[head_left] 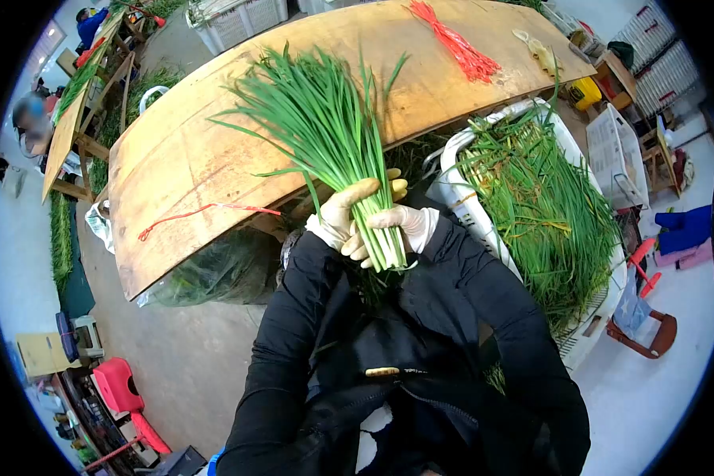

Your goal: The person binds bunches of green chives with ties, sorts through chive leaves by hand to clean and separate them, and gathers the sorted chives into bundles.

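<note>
A bunch of green chives (325,119) leans over the near edge of the wooden table, leaf tips pointing away and pale stem ends toward my body. My left hand (343,213), in a whitish glove, is wrapped round the stems from the left. On the right side, my gloved right hand (411,222) grips the same stems near their cut ends. Some fingers of both hands are hidden behind the bunch. A single red tie (210,209) lies on the table left of my hands.
The wooden table (190,143) curves ahead of me. On it lie a bundle of red ties (456,44) and a yellowish glove (541,55). A white basket (452,159) heaped with loose greens (539,214) stands close at my right. Another person (33,123) is at the far left.
</note>
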### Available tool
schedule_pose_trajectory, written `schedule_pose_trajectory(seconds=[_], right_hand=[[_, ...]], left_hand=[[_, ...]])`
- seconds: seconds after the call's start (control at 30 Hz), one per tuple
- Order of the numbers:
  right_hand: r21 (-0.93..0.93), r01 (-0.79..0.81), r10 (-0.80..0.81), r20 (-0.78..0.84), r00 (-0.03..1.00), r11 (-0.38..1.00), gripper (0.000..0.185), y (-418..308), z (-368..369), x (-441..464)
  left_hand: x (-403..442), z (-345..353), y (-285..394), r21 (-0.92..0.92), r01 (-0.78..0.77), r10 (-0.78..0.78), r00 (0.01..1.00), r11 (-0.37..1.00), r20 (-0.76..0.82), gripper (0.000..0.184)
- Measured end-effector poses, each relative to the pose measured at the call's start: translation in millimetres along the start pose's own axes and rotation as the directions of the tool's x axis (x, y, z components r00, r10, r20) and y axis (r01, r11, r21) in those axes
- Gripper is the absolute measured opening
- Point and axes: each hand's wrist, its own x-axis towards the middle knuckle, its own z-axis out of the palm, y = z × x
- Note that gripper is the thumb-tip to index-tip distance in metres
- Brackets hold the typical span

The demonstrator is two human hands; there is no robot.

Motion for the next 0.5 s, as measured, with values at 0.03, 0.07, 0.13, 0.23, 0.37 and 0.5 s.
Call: schedule_pose_trajectory(seconds=[0.03,0.07,0.13,0.23,0.37,0.5], right_hand=[[0.01,0.003,-0.004,0.017,1.0,1.0,0.039,1,4,-5],[-0.022,-0.003,0.003,-0.005,1.0,1.0,0.04,2,-2,-7],[-0.172,0.06,-0.087,-0.151,0.985,0.983,0.041,3,-6,-14],[-0.661,0.21,-0.563,-0.381,0.733,0.72,0.061,23,-4,-23],[-0.881,0.146,-0.682,-0.234,0.693,0.45,0.059,45,4,-32],[-0.898,0.13,-0.578,-0.153,0.802,0.419,0.049,42,-6,-34]], left_hand=[[0,4,-1,-0.031,0.015,-0.016,1.0,0.999,-0.023,0.045],[0,3,-3,-0.014,0.05,-0.051,0.997,0.999,-0.061,0.043],[2,5,-3,0.074,0.078,-0.067,0.988,0.994,-0.141,0.037],[11,-13,-7,0.245,0.043,0.012,0.975,0.968,-0.222,0.037],[12,-4,-10,0.169,-0.033,0.049,0.994,0.985,-0.095,0.04],[10,2,-17,-0.014,-0.112,0.113,0.975,0.994,0.19,0.062]])
